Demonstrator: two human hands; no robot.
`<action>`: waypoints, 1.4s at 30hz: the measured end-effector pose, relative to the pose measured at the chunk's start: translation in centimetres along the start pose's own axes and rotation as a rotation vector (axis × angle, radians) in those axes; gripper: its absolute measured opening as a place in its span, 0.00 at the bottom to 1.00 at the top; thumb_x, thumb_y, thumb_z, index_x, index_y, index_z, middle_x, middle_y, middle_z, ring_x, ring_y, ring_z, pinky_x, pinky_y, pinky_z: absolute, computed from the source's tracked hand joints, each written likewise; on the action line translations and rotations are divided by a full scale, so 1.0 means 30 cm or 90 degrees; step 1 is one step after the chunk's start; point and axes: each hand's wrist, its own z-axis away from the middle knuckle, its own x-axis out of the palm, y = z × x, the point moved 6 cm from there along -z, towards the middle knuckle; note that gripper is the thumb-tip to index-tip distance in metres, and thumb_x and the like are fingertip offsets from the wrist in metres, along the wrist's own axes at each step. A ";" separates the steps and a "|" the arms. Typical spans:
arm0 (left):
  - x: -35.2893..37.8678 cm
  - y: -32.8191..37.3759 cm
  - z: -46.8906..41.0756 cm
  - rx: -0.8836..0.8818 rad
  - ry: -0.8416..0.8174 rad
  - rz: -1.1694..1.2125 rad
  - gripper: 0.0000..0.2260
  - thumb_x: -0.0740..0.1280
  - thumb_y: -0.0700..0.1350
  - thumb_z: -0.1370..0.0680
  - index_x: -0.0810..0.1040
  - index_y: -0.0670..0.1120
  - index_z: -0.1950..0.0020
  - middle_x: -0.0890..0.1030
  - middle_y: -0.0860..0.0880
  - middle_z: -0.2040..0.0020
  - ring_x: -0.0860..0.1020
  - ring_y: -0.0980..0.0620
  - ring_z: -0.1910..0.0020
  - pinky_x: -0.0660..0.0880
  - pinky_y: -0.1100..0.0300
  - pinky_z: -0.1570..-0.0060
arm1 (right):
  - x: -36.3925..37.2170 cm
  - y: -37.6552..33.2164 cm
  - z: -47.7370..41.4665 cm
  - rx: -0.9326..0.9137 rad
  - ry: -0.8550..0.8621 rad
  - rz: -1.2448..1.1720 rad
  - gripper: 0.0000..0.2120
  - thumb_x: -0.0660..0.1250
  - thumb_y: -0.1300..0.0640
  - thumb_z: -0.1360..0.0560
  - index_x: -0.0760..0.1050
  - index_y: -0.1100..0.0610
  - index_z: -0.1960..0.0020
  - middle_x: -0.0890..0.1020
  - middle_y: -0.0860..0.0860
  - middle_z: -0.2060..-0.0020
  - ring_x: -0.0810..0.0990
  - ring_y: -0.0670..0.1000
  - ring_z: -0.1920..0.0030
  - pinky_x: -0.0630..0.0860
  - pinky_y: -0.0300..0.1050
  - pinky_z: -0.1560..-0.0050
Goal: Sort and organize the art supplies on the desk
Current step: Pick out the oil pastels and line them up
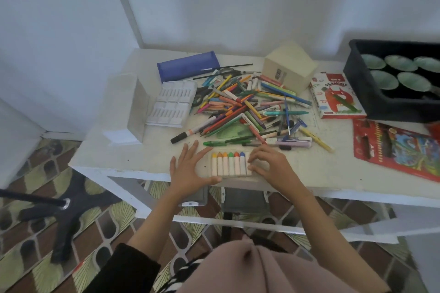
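A row of several crayons [229,164] with coloured tips lies side by side near the front edge of the white desk [123,162]. My left hand [190,169] rests flat on the desk with fingers spread, its thumb and forefinger framing the row's left end. My right hand [267,165] is curled at the row's right end, fingertips touching the last crayons and hiding some of them. Behind them lies a big loose heap of pens, pencils and markers [250,107].
A blue pencil case [188,66], white plastic tray [172,102], grey box [126,108], cream house-shaped box [289,68], oil pastels box [335,96], red pencil pack [397,147] and black crate of bowls [362,78] stand around. A chair base [66,209] is on the floor at left.
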 end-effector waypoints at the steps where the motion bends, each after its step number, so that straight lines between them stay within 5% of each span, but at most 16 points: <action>1: -0.004 0.004 -0.001 0.000 0.008 -0.008 0.44 0.63 0.76 0.43 0.57 0.69 0.29 0.48 0.59 0.22 0.41 0.57 0.24 0.38 0.45 0.28 | -0.008 -0.001 0.007 0.002 0.028 -0.005 0.04 0.73 0.64 0.31 0.80 0.60 0.56 0.79 0.51 0.55 0.76 0.46 0.53 0.68 0.30 0.48; 10: -0.008 0.049 0.003 0.137 0.176 -0.078 0.41 0.52 0.77 0.34 0.63 0.56 0.26 0.47 0.53 0.21 0.37 0.53 0.23 0.39 0.37 0.30 | -0.118 0.058 -0.077 0.002 0.097 -0.055 0.03 0.69 0.66 0.27 0.80 0.61 0.54 0.79 0.50 0.57 0.77 0.44 0.57 0.73 0.29 0.53; 19: 0.006 0.048 -0.005 0.041 0.131 -0.053 0.35 0.55 0.80 0.38 0.53 0.76 0.31 0.36 0.59 0.23 0.30 0.54 0.26 0.31 0.43 0.31 | -0.201 0.150 -0.361 0.027 -0.003 -0.042 0.05 0.68 0.64 0.27 0.80 0.62 0.51 0.79 0.50 0.55 0.77 0.47 0.57 0.74 0.38 0.53; 27: 0.042 0.044 -0.004 -0.079 0.054 0.066 0.37 0.59 0.80 0.43 0.50 0.81 0.36 0.37 0.63 0.25 0.29 0.63 0.28 0.27 0.50 0.32 | -0.093 0.131 -0.673 -0.015 -0.132 -0.027 0.12 0.64 0.63 0.24 0.75 0.60 0.41 0.81 0.56 0.55 0.78 0.52 0.55 0.72 0.40 0.54; 35: 0.015 0.050 -0.003 -0.132 0.039 0.172 0.38 0.73 0.63 0.42 0.63 0.74 0.34 0.45 0.71 0.28 0.37 0.68 0.27 0.28 0.52 0.30 | -0.002 0.149 -0.735 0.004 -0.132 -0.022 0.13 0.69 0.63 0.27 0.75 0.60 0.43 0.81 0.55 0.58 0.79 0.55 0.54 0.75 0.48 0.49; 39: 0.015 0.051 -0.003 -0.149 0.025 0.176 0.38 0.75 0.52 0.37 0.62 0.76 0.35 0.46 0.66 0.25 0.38 0.67 0.27 0.27 0.55 0.32 | -0.074 0.143 -0.702 0.030 -0.110 -0.123 0.11 0.69 0.63 0.27 0.78 0.61 0.44 0.81 0.52 0.56 0.78 0.47 0.57 0.71 0.38 0.56; 42: 0.011 0.057 -0.004 -0.155 0.026 0.179 0.38 0.75 0.52 0.38 0.63 0.76 0.36 0.47 0.65 0.24 0.38 0.65 0.26 0.28 0.53 0.31 | -0.126 0.082 -0.612 -0.043 -0.193 -0.223 0.08 0.70 0.58 0.27 0.81 0.56 0.48 0.83 0.49 0.58 0.78 0.42 0.61 0.73 0.32 0.60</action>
